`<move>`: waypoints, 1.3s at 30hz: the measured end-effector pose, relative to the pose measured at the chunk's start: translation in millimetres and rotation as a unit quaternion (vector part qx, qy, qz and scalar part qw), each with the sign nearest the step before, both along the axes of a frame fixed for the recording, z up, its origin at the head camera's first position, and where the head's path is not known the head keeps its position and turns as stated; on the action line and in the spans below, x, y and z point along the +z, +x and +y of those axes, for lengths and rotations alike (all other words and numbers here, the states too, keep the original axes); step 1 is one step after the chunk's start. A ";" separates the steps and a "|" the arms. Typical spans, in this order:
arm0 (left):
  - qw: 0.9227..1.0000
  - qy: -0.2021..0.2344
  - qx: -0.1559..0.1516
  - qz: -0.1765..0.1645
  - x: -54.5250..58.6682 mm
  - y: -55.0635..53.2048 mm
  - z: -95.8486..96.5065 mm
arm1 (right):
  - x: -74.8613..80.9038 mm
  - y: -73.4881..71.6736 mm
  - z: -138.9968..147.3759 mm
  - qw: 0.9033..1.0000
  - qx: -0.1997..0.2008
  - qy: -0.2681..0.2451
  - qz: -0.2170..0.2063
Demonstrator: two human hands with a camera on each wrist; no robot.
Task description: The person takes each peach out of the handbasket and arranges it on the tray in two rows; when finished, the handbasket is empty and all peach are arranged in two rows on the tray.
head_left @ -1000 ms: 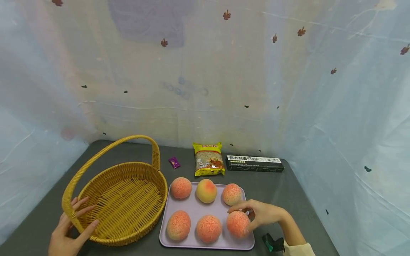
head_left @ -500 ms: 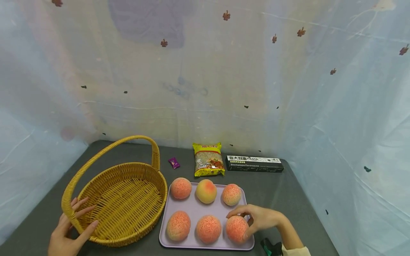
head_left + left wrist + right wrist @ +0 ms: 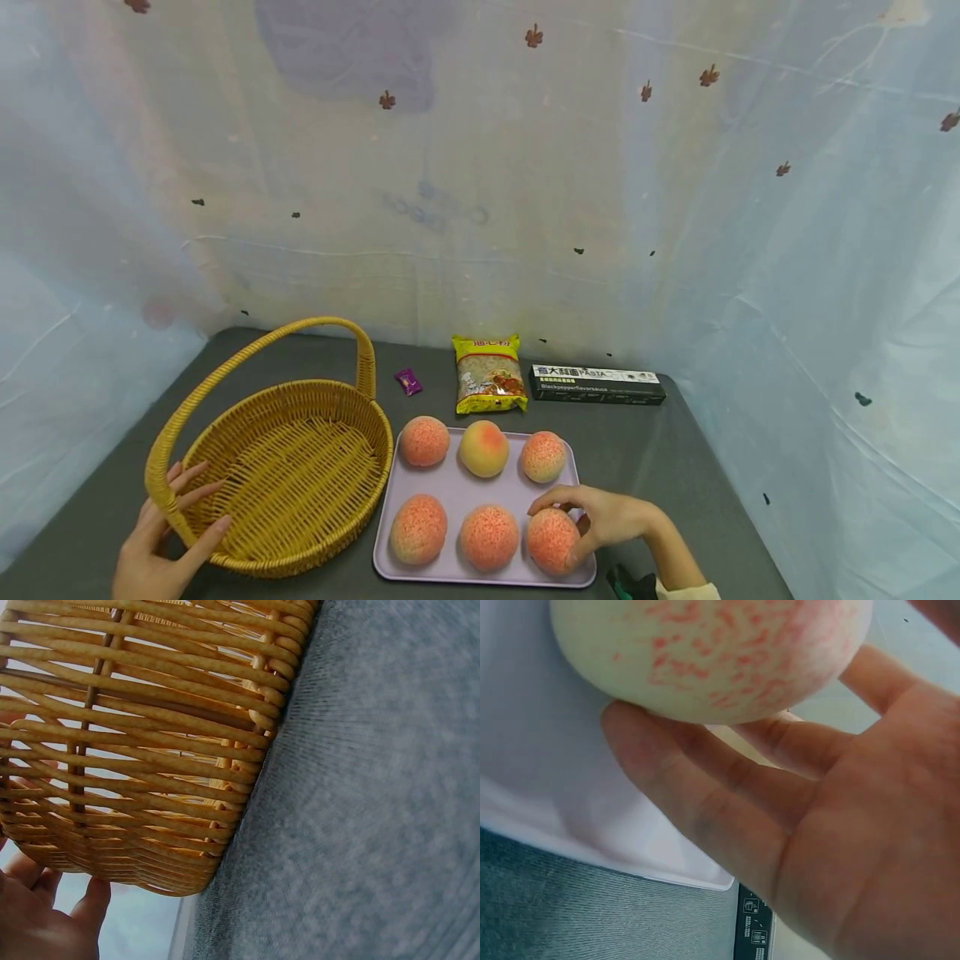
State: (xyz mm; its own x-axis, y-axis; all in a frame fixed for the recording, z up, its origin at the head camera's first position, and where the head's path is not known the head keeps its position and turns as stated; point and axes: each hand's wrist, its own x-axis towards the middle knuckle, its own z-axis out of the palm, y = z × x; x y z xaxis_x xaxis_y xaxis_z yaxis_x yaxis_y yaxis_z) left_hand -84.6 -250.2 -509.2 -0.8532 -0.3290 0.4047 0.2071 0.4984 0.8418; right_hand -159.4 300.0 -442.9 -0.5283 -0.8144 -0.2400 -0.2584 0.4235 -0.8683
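Observation:
At the left stands a yellow wicker basket (image 3: 300, 475) with a tall arched handle. My left hand (image 3: 153, 550) holds its near-left rim, fingers inside and thumb over the edge; the left wrist view shows the woven wall (image 3: 142, 735) close up. To the right lies a lilac tray (image 3: 467, 490) bearing several peaches in two rows. My right hand (image 3: 622, 517) grips the front-right peach (image 3: 552, 543), fingers on its far side and thumb on its near side. In the right wrist view, that pale, red-flecked peach (image 3: 720, 652) sits against the fingertips, low over the tray.
Behind the tray are a purple wrapped candy (image 3: 408, 382), a yellow food packet (image 3: 490, 375) and a black pasta box (image 3: 597, 386). A small black object (image 3: 630, 583) lies near the right wrist. A pale curtain (image 3: 480, 208) closes off the table's back and sides.
My right hand and the peach in it have shifted slightly toward me and a little left, settling at the tray's front-right spot. The left hand and basket stay put.

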 end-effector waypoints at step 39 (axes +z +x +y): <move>1.000 0.000 0.004 0.000 -2.4 0.0 -0.3 | -6.7 4.1 3.1 0.999 -0.025 -0.020 -0.016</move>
